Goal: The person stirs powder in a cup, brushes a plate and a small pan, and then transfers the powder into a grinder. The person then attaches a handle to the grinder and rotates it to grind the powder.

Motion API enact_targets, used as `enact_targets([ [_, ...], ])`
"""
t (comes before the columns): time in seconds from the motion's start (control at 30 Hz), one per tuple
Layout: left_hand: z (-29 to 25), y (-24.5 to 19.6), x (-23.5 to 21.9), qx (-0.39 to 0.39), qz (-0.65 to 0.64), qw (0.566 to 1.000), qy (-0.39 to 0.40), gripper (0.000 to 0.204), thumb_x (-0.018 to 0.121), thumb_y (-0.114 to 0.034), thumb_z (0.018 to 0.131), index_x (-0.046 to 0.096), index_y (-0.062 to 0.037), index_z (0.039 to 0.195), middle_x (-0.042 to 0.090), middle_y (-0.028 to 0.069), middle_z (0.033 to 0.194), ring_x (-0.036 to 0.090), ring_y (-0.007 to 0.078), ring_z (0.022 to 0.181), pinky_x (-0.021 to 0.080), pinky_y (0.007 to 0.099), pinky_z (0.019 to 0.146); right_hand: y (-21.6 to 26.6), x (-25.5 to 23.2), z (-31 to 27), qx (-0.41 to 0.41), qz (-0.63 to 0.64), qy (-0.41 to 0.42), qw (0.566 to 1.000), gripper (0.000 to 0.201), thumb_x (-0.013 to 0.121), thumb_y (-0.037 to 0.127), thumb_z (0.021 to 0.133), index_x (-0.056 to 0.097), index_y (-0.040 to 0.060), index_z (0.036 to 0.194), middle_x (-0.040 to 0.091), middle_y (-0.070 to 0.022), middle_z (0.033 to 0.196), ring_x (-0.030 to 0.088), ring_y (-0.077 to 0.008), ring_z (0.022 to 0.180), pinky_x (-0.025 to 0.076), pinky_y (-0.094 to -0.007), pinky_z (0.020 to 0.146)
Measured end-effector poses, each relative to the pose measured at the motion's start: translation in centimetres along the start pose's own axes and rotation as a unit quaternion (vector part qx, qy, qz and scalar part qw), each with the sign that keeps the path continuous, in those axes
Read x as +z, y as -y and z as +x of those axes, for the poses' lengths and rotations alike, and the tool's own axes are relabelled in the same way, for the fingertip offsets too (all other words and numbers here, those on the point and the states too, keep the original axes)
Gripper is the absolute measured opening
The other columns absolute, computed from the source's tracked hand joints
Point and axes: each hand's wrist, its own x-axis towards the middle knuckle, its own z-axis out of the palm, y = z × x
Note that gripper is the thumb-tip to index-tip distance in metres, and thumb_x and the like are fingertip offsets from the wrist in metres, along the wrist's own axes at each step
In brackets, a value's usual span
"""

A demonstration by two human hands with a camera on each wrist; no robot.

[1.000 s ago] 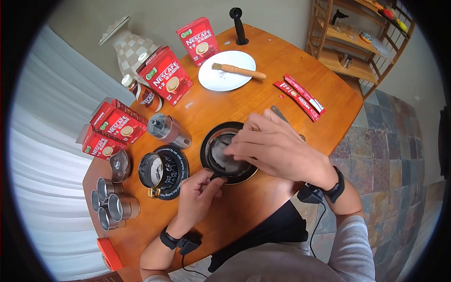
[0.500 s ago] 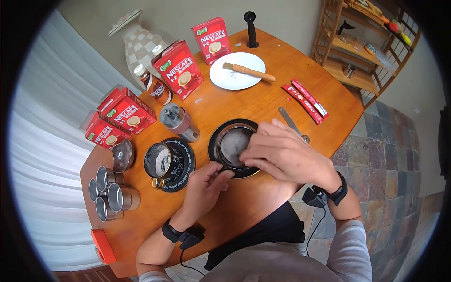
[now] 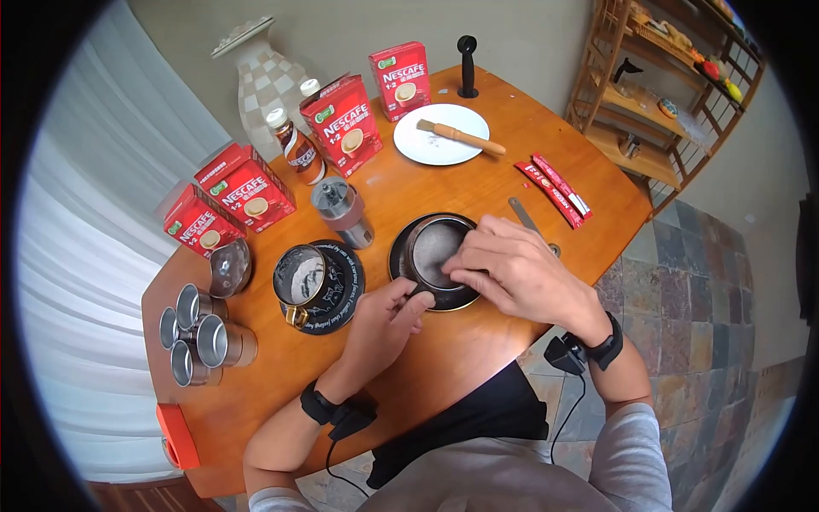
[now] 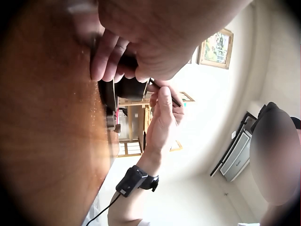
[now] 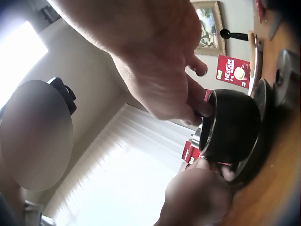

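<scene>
A dark cup [image 5: 233,125] with pale powdery or frothy contents [image 3: 437,247] stands on a black saucer [image 3: 398,266]. At the cup's near side my left hand [image 3: 388,320] holds its handle, thumb and finger pinching it; the fingers hide most of the handle. My right hand [image 3: 516,269] reaches over the rim from the right. Its fingertips pinch a thin dark stick-like utensil [image 4: 175,100], seen in the left wrist view, whose lower end is hidden inside the cup.
To the left stands another black cup [image 3: 300,277] with powder inside, on a lettered saucer [image 3: 348,294]. Behind are a coffee grinder [image 3: 343,213], several red Nescafe boxes [image 3: 345,128] and a white plate [image 3: 414,147] with a brush [image 3: 465,136]. Metal cups [image 3: 223,343] and red sachets [image 3: 554,189] lie further out.
My right hand has lowered from above the cup, its fingers now at the right inner rim. My left hand stays at the handle. The whole head view has shifted.
</scene>
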Motion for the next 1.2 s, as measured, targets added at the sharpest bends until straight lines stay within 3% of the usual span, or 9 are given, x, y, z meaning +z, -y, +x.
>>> enact_targets([
  [0.17,0.1,0.4,0.0,0.007,0.003,1.0,0.007,0.021,0.064,-0.015,0.105,0.071,0.003,0.097,0.07,0.0033,0.078,0.065,0.0069,0.068,0.055,0.0234,0.064,0.7,-0.3,0.0,0.043,-0.103,-0.029,0.993,0.008,0.076,0.005,0.087,0.072,0.0033,0.094,0.062,-0.0094,0.086,0.059,-0.0296,0.084,0.05,-0.0409,0.073],
  [0.27,0.3,0.5,0.2,0.01,-0.037,0.999,-0.008,0.026,0.068,-0.02,0.103,0.066,0.0034,0.093,0.066,0.0065,0.068,0.064,0.0094,0.061,0.053,0.0269,0.058,1.4,-0.7,-0.4,0.056,-0.043,0.017,0.997,0.008,0.075,0.005,0.089,0.072,0.0028,0.095,0.063,-0.0108,0.086,0.061,-0.0305,0.085,0.051,-0.0419,0.073],
  [0.47,0.3,0.6,0.1,-0.003,-0.015,1.0,0.006,0.023,0.064,-0.018,0.105,0.071,0.0019,0.097,0.071,0.0037,0.079,0.064,0.007,0.067,0.055,0.0234,0.063,1.8,-0.5,-0.1,0.081,-0.119,0.009,0.99,0.008,0.072,0.006,0.091,0.071,0.0011,0.097,0.063,-0.0123,0.087,0.061,-0.032,0.086,0.052,-0.0435,0.074],
  [0.57,0.2,0.5,0.1,-0.001,-0.007,1.0,0.012,0.023,0.065,-0.019,0.105,0.07,0.0021,0.098,0.072,0.0041,0.081,0.064,0.0071,0.067,0.054,0.0235,0.063,2.4,-0.8,0.0,0.08,-0.048,0.05,0.994,0.008,0.072,0.006,0.092,0.072,-0.0001,0.097,0.063,-0.0123,0.088,0.061,-0.032,0.087,0.052,-0.0429,0.075],
  [0.67,0.2,0.8,0.2,0.002,-0.01,1.0,0.01,0.025,0.066,-0.021,0.105,0.07,0.0026,0.098,0.071,0.0042,0.081,0.063,0.0071,0.067,0.054,0.024,0.062,2.9,0.1,1.0,0.077,-0.088,-0.013,0.993,0.008,0.072,0.007,0.092,0.072,-0.0007,0.096,0.065,-0.0124,0.09,0.061,-0.0323,0.087,0.053,-0.0423,0.076],
  [0.77,0.3,0.8,0.2,0.006,-0.013,1.0,0.007,0.026,0.066,-0.022,0.104,0.069,0.0028,0.098,0.071,0.0045,0.08,0.063,0.0072,0.066,0.054,0.0244,0.062,1.9,0.5,0.9,0.036,-0.049,0.025,0.998,0.008,0.072,0.006,0.091,0.073,-0.0002,0.096,0.067,-0.0117,0.092,0.061,-0.0318,0.087,0.053,-0.0415,0.076],
  [0.87,0.3,1.1,0.1,0.012,0.031,0.999,0.015,0.026,0.066,-0.022,0.104,0.069,0.0028,0.098,0.071,0.0051,0.08,0.063,0.0077,0.066,0.054,0.0253,0.062,2.5,-0.3,0.8,0.051,0.0,0.099,0.994,0.011,0.073,0.006,0.09,0.074,-0.0003,0.099,0.068,-0.0107,0.093,0.061,-0.0311,0.087,0.053,-0.0411,0.077],
  [0.97,0.4,1.1,0.2,0.014,0.015,1.0,0.011,0.027,0.066,-0.023,0.104,0.07,0.0027,0.098,0.071,0.0058,0.08,0.063,0.0082,0.066,0.055,0.0261,0.062,2.4,0.1,1.2,0.043,-0.08,0.017,0.996,0.012,0.072,0.007,0.091,0.075,0.0002,0.101,0.069,-0.0102,0.094,0.061,-0.0306,0.088,0.053,-0.0408,0.078],
  [1.2,0.4,0.9,0.2,0.017,0.002,1.0,0.01,0.03,0.066,-0.026,0.105,0.07,0.0027,0.097,0.072,0.0059,0.081,0.064,0.0091,0.065,0.055,0.0265,0.062,2.3,-0.4,0.7,0.061,-0.04,0.066,0.995,0.012,0.072,0.008,0.092,0.075,0.0025,0.102,0.069,-0.0097,0.092,0.062,-0.0294,0.088,0.052,-0.0413,0.076],
])
